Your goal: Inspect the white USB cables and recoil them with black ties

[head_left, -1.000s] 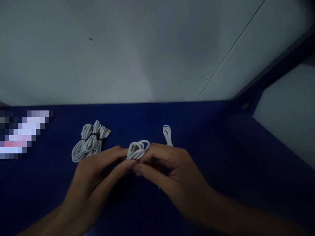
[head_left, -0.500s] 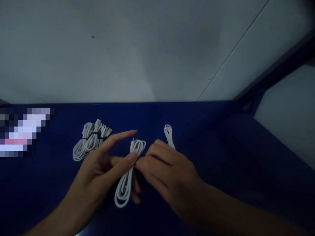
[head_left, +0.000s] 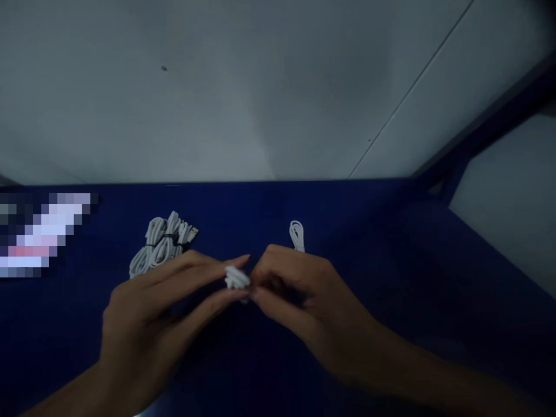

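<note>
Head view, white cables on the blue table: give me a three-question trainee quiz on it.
1. True or false: the coiled white cable is pinched between the left hand and the right hand.
2. Which lies left of the hands? A) pile of tied white cables B) single white cable
3. Fill in: the blue table meets a ____ wall at its far edge.

Key: 1 true; 2 A; 3 grey
</note>
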The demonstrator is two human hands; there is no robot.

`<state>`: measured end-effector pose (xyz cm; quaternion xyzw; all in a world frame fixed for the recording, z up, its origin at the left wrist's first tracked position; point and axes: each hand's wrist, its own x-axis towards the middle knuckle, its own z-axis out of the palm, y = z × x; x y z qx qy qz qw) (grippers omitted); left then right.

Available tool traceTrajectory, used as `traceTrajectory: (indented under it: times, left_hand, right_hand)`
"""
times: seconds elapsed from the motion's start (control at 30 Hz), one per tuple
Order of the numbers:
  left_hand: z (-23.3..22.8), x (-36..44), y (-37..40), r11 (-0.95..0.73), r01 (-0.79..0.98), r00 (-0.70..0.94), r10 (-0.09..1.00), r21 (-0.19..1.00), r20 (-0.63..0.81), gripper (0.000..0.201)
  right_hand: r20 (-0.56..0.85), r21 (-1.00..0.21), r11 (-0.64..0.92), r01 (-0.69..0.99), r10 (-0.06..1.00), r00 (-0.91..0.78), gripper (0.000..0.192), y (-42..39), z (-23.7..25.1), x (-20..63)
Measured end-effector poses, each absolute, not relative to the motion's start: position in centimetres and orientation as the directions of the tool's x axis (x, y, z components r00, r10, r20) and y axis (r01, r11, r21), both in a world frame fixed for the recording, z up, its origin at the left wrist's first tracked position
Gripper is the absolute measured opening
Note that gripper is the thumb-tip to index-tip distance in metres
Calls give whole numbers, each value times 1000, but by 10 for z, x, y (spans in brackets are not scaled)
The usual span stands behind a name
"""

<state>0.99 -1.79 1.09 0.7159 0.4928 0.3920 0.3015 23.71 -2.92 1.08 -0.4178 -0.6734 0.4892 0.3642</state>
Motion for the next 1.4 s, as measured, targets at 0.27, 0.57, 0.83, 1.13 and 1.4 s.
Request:
traceTrajectory:
  times: [0.27,0.57,0.83,1.13,1.4]
  left_hand:
    - [14,16,-1,189,169,217,950,967,-223,58]
    - [15,15,-1,465,82,474,760,881,-445,24]
    - [20,10,-7,-314,442,509,859,840,54,19]
    - [9,12,-2,114,229,380,904,967,-196,20]
    - [6,14,-1,175,140,310,927,975,-211,18]
  right_hand:
    - [309,-735,564,376,772,-555,31,-28,6,238]
    - [359,-746,588,313,750,-555,30,-26,3,240]
    - [91,-962,164,217,946,-312,19,-25,14,238]
    - [360,-704,573,420,797,-485,32,-22,0,241]
    - [318,-733,566,378,776,-544,31,-21,2,240]
